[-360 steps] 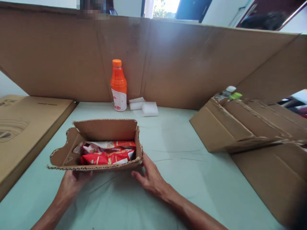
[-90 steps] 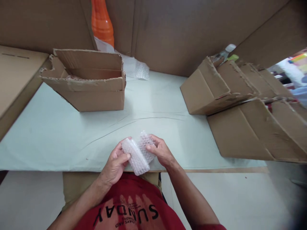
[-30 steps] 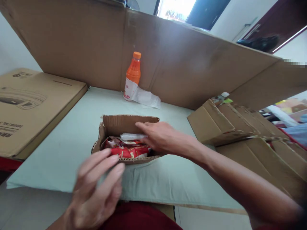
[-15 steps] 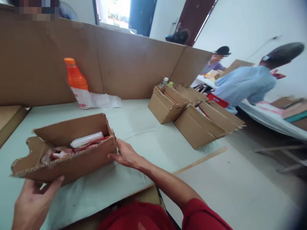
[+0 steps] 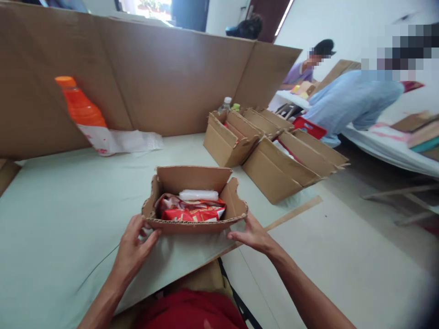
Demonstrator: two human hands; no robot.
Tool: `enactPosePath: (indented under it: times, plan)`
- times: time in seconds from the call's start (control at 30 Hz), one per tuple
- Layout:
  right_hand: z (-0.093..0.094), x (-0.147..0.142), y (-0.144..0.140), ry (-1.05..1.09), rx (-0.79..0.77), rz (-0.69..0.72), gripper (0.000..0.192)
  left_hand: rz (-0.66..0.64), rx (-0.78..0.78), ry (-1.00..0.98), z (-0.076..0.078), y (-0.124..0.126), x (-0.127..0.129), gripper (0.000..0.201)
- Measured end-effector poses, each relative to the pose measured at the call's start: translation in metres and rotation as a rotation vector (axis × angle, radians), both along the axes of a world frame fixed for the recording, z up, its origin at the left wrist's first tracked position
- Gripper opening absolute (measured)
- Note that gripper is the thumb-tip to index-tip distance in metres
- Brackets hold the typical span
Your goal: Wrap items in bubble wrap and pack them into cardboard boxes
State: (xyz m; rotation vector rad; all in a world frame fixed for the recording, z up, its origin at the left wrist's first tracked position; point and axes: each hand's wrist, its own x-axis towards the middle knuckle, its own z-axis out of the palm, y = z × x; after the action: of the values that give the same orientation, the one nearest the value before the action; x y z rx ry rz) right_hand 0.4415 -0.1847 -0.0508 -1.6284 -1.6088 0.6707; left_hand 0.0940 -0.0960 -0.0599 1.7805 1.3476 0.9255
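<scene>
An open cardboard box (image 5: 195, 226) is held between both hands near the table's front edge. My left hand (image 5: 132, 249) grips its near left corner. My right hand (image 5: 252, 234) holds its near right corner. Inside lie red snack packets (image 5: 192, 212) with a small roll of bubble wrap (image 5: 199, 195) on top, against the back wall of the box.
An orange bottle (image 5: 82, 114) and loose bubble wrap (image 5: 132, 140) stand at the back by a tall cardboard screen (image 5: 171, 77). Several open cardboard boxes (image 5: 274, 155) sit to the right on the pale green table (image 5: 68, 205). Two people work at another table, far right.
The box has moved right and toward the table's front edge, now square to me. Both hands have shifted to its near corners. The view has turned slightly.
</scene>
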Motion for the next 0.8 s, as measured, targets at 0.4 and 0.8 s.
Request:
enactPosePath:
  times: [0.4,0.8]
  plan:
    - [-0.039,0.035,0.009,0.23,0.172,-0.208,0.129,-0.112,-0.23,-0.154,-0.019,0.035,0.071,0.048]
    - [-0.039,0.063,-0.008,0.069,0.407,-0.955,0.096,-0.832,-0.244,-0.343,-0.061,0.029,0.256,0.085]
